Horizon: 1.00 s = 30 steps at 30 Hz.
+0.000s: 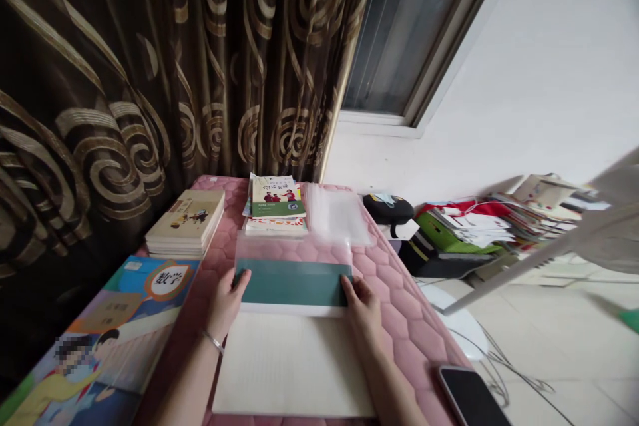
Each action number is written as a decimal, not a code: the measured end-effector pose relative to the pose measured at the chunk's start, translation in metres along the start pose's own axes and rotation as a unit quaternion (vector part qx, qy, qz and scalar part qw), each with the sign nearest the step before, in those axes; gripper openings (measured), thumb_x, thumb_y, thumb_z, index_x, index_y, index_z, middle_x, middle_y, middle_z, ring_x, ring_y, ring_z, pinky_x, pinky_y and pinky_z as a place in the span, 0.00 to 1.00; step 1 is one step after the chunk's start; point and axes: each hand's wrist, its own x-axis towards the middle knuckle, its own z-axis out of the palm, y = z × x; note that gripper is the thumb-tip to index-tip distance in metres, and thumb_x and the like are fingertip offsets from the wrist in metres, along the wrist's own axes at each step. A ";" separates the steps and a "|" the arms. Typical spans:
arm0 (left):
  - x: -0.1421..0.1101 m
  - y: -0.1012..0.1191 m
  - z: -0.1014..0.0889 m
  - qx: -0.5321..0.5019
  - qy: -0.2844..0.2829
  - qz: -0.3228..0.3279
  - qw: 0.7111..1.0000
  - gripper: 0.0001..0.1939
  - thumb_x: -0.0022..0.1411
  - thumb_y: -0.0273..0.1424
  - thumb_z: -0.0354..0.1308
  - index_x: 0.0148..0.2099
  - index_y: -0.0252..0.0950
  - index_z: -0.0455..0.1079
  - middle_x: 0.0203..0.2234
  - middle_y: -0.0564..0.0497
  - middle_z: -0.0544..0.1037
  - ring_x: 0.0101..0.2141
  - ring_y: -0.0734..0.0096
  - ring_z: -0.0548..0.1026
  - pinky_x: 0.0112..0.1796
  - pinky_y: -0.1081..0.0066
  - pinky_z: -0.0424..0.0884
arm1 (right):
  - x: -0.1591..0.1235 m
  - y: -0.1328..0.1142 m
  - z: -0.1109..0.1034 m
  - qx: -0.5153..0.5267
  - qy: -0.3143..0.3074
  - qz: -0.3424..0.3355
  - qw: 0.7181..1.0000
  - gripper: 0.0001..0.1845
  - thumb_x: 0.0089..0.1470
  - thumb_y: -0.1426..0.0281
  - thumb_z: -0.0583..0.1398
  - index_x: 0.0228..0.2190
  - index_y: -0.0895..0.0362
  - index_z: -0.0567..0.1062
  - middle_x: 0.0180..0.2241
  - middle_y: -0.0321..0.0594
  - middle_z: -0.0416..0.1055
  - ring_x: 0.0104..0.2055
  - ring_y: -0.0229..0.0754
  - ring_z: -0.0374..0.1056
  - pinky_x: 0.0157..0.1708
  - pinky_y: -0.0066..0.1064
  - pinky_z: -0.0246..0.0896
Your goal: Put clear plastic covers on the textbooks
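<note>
A notebook lies open before me, its cream pages [294,366] facing up. Beyond the pages, its green cover [294,283] shows under a clear plastic book cover [294,251], whose see-through flap extends past the green edge. My left hand [227,299] pinches the left edge of the covered green part between thumb and fingers. At the opposite edge, my right hand [360,303] grips in the same way. The fingers underneath are hidden. Further back lies a stack of more clear plastic covers [337,213].
Left are a stack of beige books [187,219] and a blue maths textbook [114,346]. Several booklets [277,200] lie at the back on the pink quilted surface [399,319]. A phone [469,396] rests at front right, near a white fan stand [459,319].
</note>
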 end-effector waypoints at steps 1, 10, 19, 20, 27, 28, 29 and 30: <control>-0.002 0.003 -0.001 0.001 0.007 0.002 1.000 0.20 0.54 0.48 0.56 0.35 0.34 0.72 0.28 0.51 0.77 0.32 0.64 0.73 0.35 0.70 0.68 | 0.000 -0.001 0.000 0.006 -0.005 -0.001 1.000 0.23 0.45 0.51 0.61 0.29 0.59 0.74 0.27 0.38 0.70 0.29 0.41 0.61 0.28 0.29 0.55; -0.005 0.009 -0.004 -0.002 0.002 0.013 1.000 0.17 0.54 0.46 0.57 0.34 0.35 0.71 0.26 0.52 0.76 0.33 0.63 0.73 0.34 0.70 0.69 | 0.000 0.003 -0.002 0.001 -0.002 -0.004 1.000 0.23 0.46 0.49 0.61 0.25 0.58 0.72 0.23 0.35 0.66 0.26 0.38 0.58 0.25 0.27 0.53; -0.004 0.005 -0.003 -0.029 -0.023 0.008 0.999 0.18 0.55 0.46 0.56 0.34 0.34 0.71 0.28 0.51 0.76 0.33 0.65 0.72 0.37 0.70 0.67 | -0.004 -0.008 -0.003 0.002 0.003 0.012 1.000 0.23 0.44 0.48 0.61 0.26 0.58 0.72 0.23 0.35 0.66 0.27 0.39 0.58 0.26 0.28 0.53; -0.004 0.005 -0.003 -0.026 -0.019 0.010 0.999 0.18 0.55 0.46 0.56 0.34 0.34 0.71 0.28 0.51 0.76 0.32 0.66 0.72 0.36 0.71 0.67 | -0.006 -0.010 -0.003 0.006 -0.001 0.018 1.000 0.23 0.44 0.49 0.61 0.27 0.57 0.72 0.24 0.35 0.67 0.28 0.40 0.59 0.26 0.28 0.54; -0.004 0.008 -0.003 -0.010 -0.005 0.016 1.000 0.18 0.55 0.46 0.56 0.29 0.35 0.68 0.22 0.55 0.72 0.27 0.69 0.69 0.30 0.73 0.65 | -0.010 -0.020 -0.003 0.042 -0.014 0.034 0.998 0.21 0.43 0.51 0.62 0.28 0.56 0.72 0.25 0.35 0.69 0.30 0.41 0.60 0.29 0.28 0.55; -0.005 0.009 -0.003 -0.010 -0.004 0.014 1.000 0.18 0.54 0.46 0.56 0.28 0.35 0.68 0.22 0.54 0.72 0.27 0.69 0.70 0.30 0.73 0.65 | -0.011 -0.021 -0.003 0.041 -0.014 0.035 0.998 0.21 0.42 0.50 0.62 0.27 0.56 0.72 0.25 0.35 0.68 0.29 0.41 0.59 0.29 0.28 0.55; -0.005 0.011 -0.003 -0.012 -0.006 0.010 1.000 0.18 0.54 0.47 0.56 0.29 0.35 0.68 0.23 0.54 0.73 0.28 0.68 0.70 0.31 0.72 0.66 | -0.011 -0.021 -0.003 0.037 -0.013 0.036 0.999 0.21 0.42 0.50 0.62 0.26 0.56 0.71 0.24 0.34 0.67 0.28 0.40 0.59 0.28 0.28 0.54; -0.005 0.012 -0.004 -0.017 -0.010 0.007 1.000 0.18 0.54 0.47 0.57 0.30 0.35 0.69 0.24 0.53 0.74 0.30 0.67 0.71 0.32 0.72 0.67 | -0.011 -0.021 -0.003 0.035 -0.013 0.037 0.999 0.21 0.43 0.50 0.62 0.25 0.56 0.70 0.23 0.34 0.66 0.28 0.40 0.58 0.28 0.28 0.54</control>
